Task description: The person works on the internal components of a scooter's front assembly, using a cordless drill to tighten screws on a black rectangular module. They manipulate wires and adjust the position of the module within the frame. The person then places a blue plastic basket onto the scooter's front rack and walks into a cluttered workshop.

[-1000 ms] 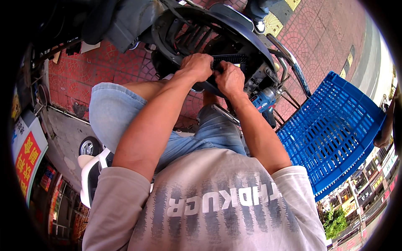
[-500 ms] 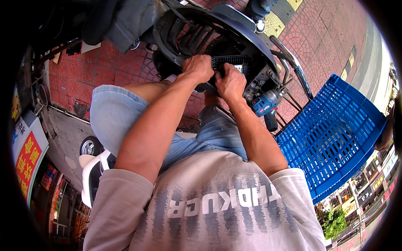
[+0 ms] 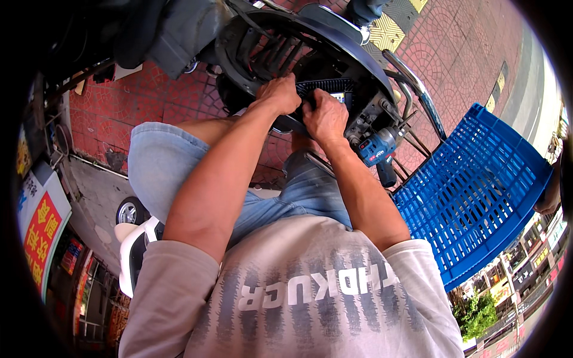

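Note:
In front of me is the opened dark body of a scooter [image 3: 370, 52], its inner frame bared. Inside it sits a black ribbed box [image 3: 341, 85] with a pale label, partly covered by my hands. My left hand [image 3: 279, 96] is closed at the near rim of the opening, left of the box; its fingertips are hidden. Just right of it, my right hand [image 3: 326, 116] bends its fingers down at the box's near side, closed on something I cannot make out. A blue cordless drill [image 3: 376, 147] rests on the scooter's rear, beside my right wrist.
A large blue plastic basket [image 3: 471, 191] stands at the right, behind a chrome rail [image 3: 418, 89]. Another person's shoe [image 3: 365, 34] is beyond the scooter. Red patterned paving [image 3: 131, 113] spreads around, and a small wheel [image 3: 130, 211] is at the left.
Both hands stay almost in place, shifting slightly left along with the scooter in the picture. The grip of each looks the same.

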Tool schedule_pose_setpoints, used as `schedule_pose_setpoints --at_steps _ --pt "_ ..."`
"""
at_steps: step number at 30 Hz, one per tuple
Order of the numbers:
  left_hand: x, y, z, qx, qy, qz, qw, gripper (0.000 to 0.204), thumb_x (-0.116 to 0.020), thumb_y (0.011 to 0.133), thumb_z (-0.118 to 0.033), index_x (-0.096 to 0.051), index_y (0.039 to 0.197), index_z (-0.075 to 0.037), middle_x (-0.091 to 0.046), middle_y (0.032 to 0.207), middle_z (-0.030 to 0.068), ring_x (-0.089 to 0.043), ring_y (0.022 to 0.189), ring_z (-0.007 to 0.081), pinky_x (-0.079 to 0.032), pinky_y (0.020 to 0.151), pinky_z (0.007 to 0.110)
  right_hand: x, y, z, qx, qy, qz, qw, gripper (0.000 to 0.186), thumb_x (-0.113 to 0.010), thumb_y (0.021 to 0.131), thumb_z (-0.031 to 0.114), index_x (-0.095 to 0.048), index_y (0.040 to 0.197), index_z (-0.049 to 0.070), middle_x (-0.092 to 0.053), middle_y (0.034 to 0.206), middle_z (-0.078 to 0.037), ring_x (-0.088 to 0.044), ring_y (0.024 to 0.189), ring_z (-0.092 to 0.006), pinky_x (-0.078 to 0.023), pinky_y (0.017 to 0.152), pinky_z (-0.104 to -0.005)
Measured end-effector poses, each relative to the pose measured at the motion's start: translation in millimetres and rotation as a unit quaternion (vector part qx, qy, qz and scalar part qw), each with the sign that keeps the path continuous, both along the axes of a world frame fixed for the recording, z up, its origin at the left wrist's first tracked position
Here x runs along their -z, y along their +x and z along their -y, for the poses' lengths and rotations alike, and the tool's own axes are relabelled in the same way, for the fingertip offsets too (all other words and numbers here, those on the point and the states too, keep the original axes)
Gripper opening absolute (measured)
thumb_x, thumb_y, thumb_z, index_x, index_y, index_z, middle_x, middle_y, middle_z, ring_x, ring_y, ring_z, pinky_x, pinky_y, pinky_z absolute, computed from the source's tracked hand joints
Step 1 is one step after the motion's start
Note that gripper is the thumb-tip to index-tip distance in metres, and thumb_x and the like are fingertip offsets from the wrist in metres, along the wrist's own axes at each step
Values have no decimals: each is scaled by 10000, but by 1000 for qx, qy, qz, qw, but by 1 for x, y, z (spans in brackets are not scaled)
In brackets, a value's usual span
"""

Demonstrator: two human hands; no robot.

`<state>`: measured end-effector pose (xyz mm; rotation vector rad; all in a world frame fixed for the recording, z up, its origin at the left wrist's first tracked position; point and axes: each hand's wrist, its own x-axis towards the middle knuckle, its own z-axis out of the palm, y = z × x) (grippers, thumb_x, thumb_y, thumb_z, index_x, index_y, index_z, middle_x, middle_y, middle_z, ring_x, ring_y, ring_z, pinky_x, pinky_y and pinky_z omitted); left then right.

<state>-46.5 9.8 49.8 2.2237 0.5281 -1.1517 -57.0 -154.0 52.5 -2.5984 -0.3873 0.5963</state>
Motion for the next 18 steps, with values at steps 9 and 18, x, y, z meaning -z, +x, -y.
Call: schedule_pose_setpoints --at_steps 9,18 --pt "3 -1 0 -6 -3 3 1000 536 -690 848 -170 -583 1360 -54 -692 1356 240 -632 1307 428 -508 1079 531 6 2 8 -71 6 40 997 219 -758 864 271 -647 885 83 -732 910 -129 -720 862 -380 -541 786 -512" --pt "4 -5 0 -7 -5 21 1000 544 -703 836 -176 -591 1354 -55 -698 1352 230 -642 1295 426 -515 1070 526 4 3 13 -104 35 72 991 185 -750 837 224 -647 895 81 -723 906 -124 -720 854 -379 -563 768 -512"
